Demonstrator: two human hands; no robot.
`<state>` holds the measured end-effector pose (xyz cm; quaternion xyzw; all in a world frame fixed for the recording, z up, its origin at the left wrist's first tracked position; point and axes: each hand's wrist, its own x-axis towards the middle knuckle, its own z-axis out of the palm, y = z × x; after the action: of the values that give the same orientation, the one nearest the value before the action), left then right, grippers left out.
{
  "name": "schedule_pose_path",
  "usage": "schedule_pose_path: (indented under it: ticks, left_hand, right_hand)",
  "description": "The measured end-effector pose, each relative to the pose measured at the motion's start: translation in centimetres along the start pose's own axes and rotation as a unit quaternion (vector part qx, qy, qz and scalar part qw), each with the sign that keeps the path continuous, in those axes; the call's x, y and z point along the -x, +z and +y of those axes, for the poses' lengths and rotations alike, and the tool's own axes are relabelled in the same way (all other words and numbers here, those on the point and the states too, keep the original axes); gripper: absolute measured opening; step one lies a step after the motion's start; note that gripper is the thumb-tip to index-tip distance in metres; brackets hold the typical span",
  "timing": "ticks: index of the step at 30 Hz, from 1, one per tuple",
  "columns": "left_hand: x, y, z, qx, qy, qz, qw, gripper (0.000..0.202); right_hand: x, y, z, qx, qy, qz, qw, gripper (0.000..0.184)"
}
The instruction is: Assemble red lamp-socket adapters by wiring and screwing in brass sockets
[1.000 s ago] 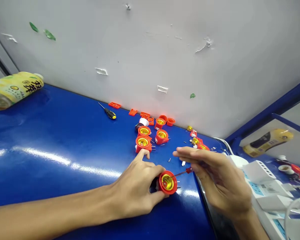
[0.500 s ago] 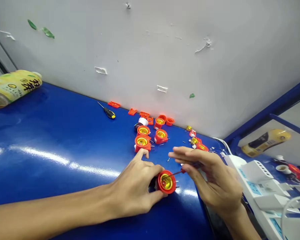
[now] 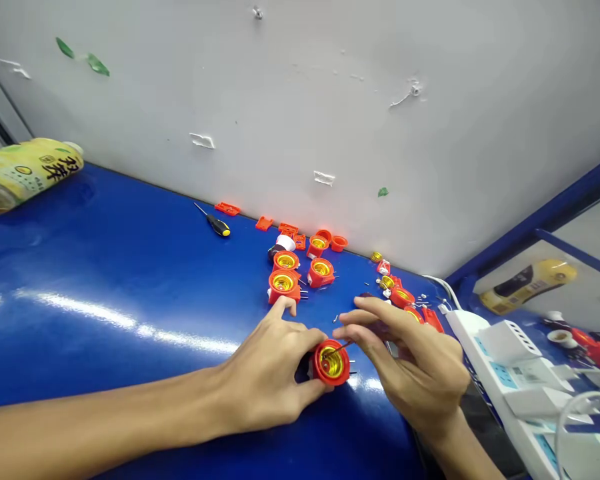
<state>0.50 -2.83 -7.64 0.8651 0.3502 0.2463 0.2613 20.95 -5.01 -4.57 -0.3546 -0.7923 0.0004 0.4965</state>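
My left hand (image 3: 275,373) is closed around a red lamp socket (image 3: 347,377) with a brass threaded inside, pressed down on the blue table. Two metal pins jut from the socket's right side. In my right hand (image 3: 415,370) is a thin screwdriver (image 3: 342,347), pinched between thumb and fingers. Its shaft slants down into the socket's open mouth; the tip is hard to make out, and the fingers cover most of the handle. Just beyond my left hand stands another red socket (image 3: 283,283), with a second assembled socket (image 3: 321,269) to its right.
A black-and-yellow screwdriver (image 3: 217,225) lies farther back, near red plastic plates (image 3: 227,209). Loose socket parts (image 3: 403,297) are scattered at right. A white power strip (image 3: 500,373) runs along the right side. A yellow bottle (image 3: 30,175) lies at far left.
My right hand has shifted left, its thumb and fingers closing nearer the socket along the screwdriver. The red handle end seen before is now covered. My left hand stays on the socket.
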Motion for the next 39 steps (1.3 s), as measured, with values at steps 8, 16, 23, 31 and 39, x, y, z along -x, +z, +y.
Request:
schedule_pose_path:
  ticks: [8, 16, 23, 31, 39]
  left_hand:
    - [0.0, 0.1, 0.0, -0.006, 0.001, 0.000, 1.000, 0.012]
    - [0.0, 0.1, -0.1, -0.005, 0.006, 0.012, 1.000, 0.013]
    - [0.0, 0.1, 0.0, -0.011, 0.007, 0.004, 1.000, 0.011]
    - [0.0, 0.2, -0.2, -0.006, 0.010, 0.015, 1.000, 0.012]
    - [0.1, 0.2, -0.2, -0.014, 0.023, 0.016, 1.000, 0.009]
  right_hand:
    - [-0.3, -0.9, -0.3, -0.098, 0.019, -0.093, 0.991, 0.055]
    - [-0.8, -0.3, -0.3, 0.099, -0.045, 0.050, 0.993, 0.035]
    - [-0.2, -0.8, -0.2, -0.063, 0.030, -0.004, 0.998, 0.044]
    - [-0.4, -0.7, -0.2, 0.052, -0.044, -0.012, 0.998, 0.048]
    - [-0.7, -0.7, -0.6, 0.072, 0.009, 0.067, 0.995, 0.026]
